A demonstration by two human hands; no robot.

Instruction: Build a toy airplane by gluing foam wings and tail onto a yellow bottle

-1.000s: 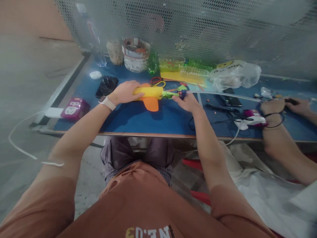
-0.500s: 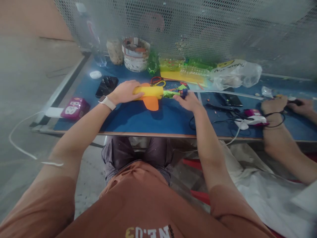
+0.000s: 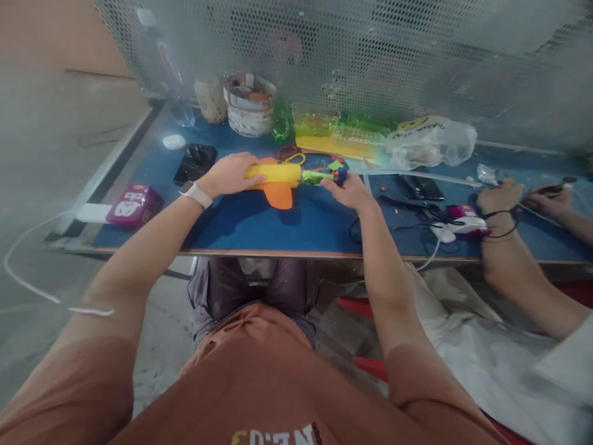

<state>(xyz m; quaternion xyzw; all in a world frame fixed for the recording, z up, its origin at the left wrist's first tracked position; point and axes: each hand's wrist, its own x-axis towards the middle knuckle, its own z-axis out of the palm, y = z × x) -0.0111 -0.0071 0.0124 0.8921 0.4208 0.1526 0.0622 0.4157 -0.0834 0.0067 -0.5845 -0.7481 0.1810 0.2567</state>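
My left hand [image 3: 232, 174] is closed round the rear of a yellow rocket-shaped tube [image 3: 282, 173] with orange fins [image 3: 278, 195]. A green bottle neck [image 3: 314, 177] sticks out of the tube's right end. Round the dark blue fitting [image 3: 340, 175] at that neck, my right hand [image 3: 351, 189] is closed, its thumb lying along the green part. From the fitting a clear hose [image 3: 417, 175] runs off to the right. Scissors [image 3: 293, 156] with red and yellow handles lie just behind the tube. My right fingers partly hide the fitting.
Behind stand a paper-wrapped bucket [image 3: 250, 114], a jar [image 3: 210, 102], a tall bottle [image 3: 178, 86], green bottles and a plastic bag [image 3: 428, 143]. At left are a phone [image 3: 196, 163] and purple power socket [image 3: 135, 205]. A co-worker's hands [image 3: 500, 196] work at right among cables.
The view has shifted slightly, so everything sits a little further left. My hands keep their hold on the tube and fitting. At right, a co-worker's hand has lifted a dark object a little.
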